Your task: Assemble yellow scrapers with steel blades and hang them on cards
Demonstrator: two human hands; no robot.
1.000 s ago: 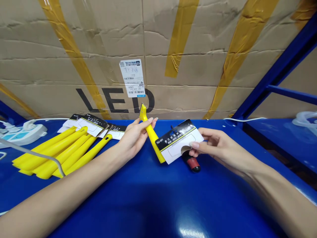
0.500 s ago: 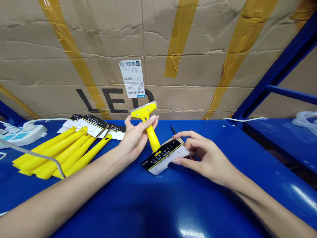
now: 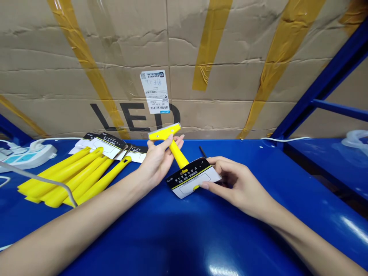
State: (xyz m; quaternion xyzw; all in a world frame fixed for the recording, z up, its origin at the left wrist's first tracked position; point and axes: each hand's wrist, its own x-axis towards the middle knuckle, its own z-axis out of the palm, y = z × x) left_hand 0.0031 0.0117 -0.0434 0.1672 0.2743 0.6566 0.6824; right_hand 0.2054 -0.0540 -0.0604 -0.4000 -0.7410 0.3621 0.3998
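Observation:
My left hand (image 3: 161,157) grips a yellow scraper (image 3: 178,154) near its head, thumb on the neck. The scraper's wide head with a metal edge points up and away. A black and white cardboard packaging card (image 3: 192,177) lies over the lower end of the handle, and a bit of yellow shows through a hole in it. My right hand (image 3: 232,182) pinches the card's right side, thumb in front and fingers behind. Left of my left hand lie several more yellow scrapers (image 3: 71,174) with similar cards (image 3: 107,145) at their far ends.
A blue table (image 3: 161,237) lies beneath, backed by a large taped cardboard box (image 3: 230,111) marked LED. A white power strip (image 3: 37,155) sits at left, its grey cable (image 3: 48,181) crossing the scrapers. A thin dark rod (image 3: 202,151) lies behind my right hand. Blue frame bars (image 3: 324,80) rise at right.
The card now sits flatter against the handle's end, and yellow shows through its hole. The scraper's head has tilted and shifted slightly left and down. Both hands keep their grip.

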